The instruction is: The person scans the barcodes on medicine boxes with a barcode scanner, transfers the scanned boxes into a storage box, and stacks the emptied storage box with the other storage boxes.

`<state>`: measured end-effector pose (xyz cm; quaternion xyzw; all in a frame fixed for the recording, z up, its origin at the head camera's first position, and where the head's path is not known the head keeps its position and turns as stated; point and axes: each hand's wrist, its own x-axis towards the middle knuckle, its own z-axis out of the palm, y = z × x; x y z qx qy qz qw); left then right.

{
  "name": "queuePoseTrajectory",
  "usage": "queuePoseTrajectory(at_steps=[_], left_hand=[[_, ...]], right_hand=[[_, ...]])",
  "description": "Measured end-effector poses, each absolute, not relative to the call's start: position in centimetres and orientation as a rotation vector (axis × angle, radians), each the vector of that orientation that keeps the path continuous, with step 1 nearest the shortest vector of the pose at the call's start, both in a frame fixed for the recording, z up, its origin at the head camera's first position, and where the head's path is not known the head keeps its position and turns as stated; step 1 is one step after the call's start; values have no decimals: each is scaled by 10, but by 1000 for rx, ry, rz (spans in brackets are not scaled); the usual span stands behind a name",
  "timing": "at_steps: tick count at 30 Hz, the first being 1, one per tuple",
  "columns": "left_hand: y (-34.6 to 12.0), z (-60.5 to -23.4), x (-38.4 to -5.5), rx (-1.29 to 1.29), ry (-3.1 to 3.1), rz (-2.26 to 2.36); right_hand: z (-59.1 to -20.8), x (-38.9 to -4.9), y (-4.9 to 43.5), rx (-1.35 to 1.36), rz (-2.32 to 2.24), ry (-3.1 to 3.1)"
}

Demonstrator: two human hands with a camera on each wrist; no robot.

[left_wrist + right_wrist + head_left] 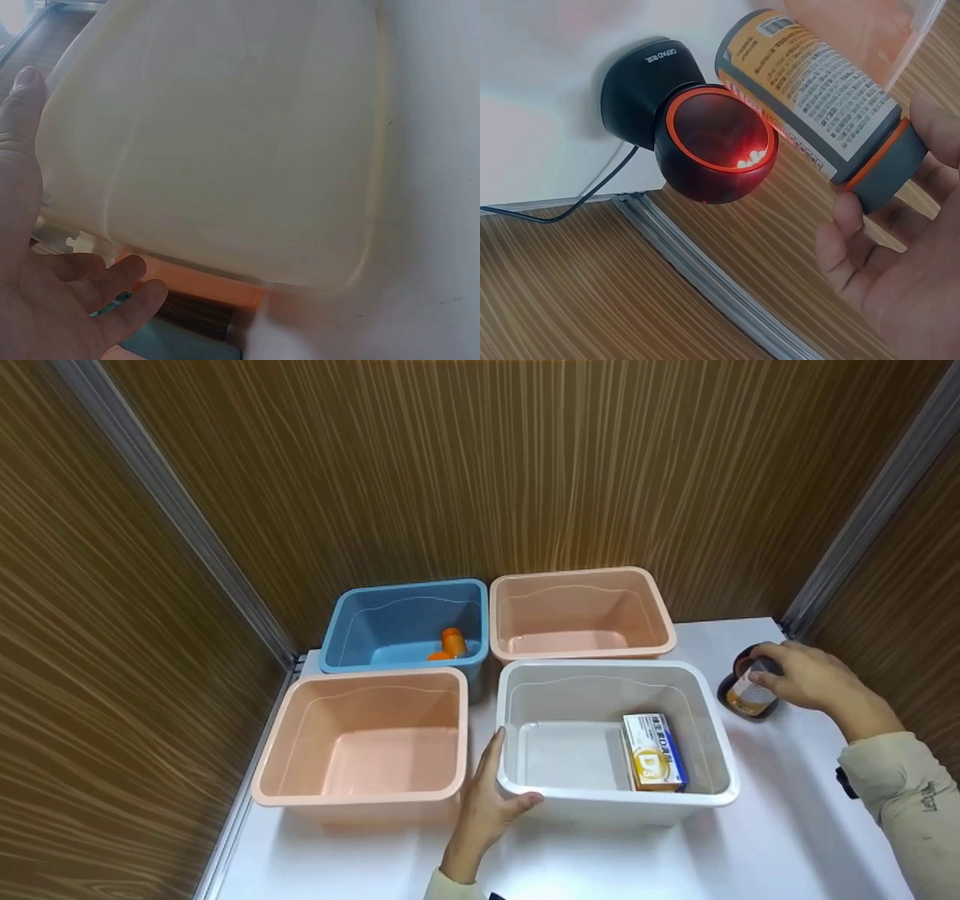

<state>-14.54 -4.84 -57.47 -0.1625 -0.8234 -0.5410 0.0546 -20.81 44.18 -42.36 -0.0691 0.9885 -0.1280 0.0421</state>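
My right hand (814, 679) grips a grey-and-orange supplement bottle (810, 94) by its grey cap, thumb on one side and fingers on the other. Tilted, the bottle hangs before the round face of a black barcode scanner (716, 139), which glows red with an orange ring. My left hand (484, 806) lies at the front left corner of the white bin (600, 793), its fingers fairly straight along the side and the thumb over the front rim. Inside that bin, a vitamin D3 box (652, 754) rests at the right, against a blue-edged box.
A peach bin (360, 796) stands left of the white one. Behind are a blue bin (405, 666) holding orange bottles (454, 642) and another peach bin (581, 652). Wood-patterned walls (525, 465) enclose the white table (360, 855). The scanner's cable (551, 219) runs along the table edge.
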Motion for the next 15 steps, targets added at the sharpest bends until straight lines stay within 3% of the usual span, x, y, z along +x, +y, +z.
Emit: queuePoseTrajectory(at_steps=[15], left_hand=[[-49,-576,-145,-498,-2481,-1661]], right_hand=[[-422,-207,448,-171,-461,3054]])
